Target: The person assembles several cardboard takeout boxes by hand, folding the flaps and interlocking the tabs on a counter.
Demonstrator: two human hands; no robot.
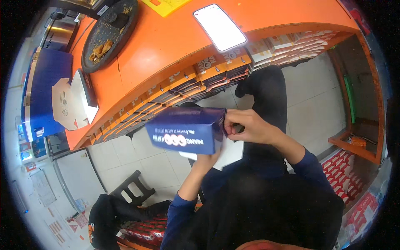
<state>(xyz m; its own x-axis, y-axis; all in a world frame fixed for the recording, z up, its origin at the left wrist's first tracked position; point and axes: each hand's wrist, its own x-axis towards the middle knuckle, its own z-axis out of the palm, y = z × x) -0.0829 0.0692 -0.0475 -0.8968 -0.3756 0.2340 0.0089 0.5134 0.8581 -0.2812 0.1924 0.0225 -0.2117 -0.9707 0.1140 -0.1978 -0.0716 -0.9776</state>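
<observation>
A dark blue cardboard food box (183, 129) with white and pink print is held over my lap, lying on its side. My left hand (207, 161) grips it from below; its fingers are mostly hidden behind the box. At the box's right end, my right hand (248, 125) is closed in a pinch at the edge, thumb against fingers. A white cardboard flap (232, 155) sticks out beneath the box, between my two hands.
The orange counter (158, 37) ahead carries a phone (219, 27) with a bright screen, a dark stone mortar (110, 37) with food, and an open carton (68, 102). Flat cartons (200, 77) are stacked under it. A black stool (135, 189) stands at left.
</observation>
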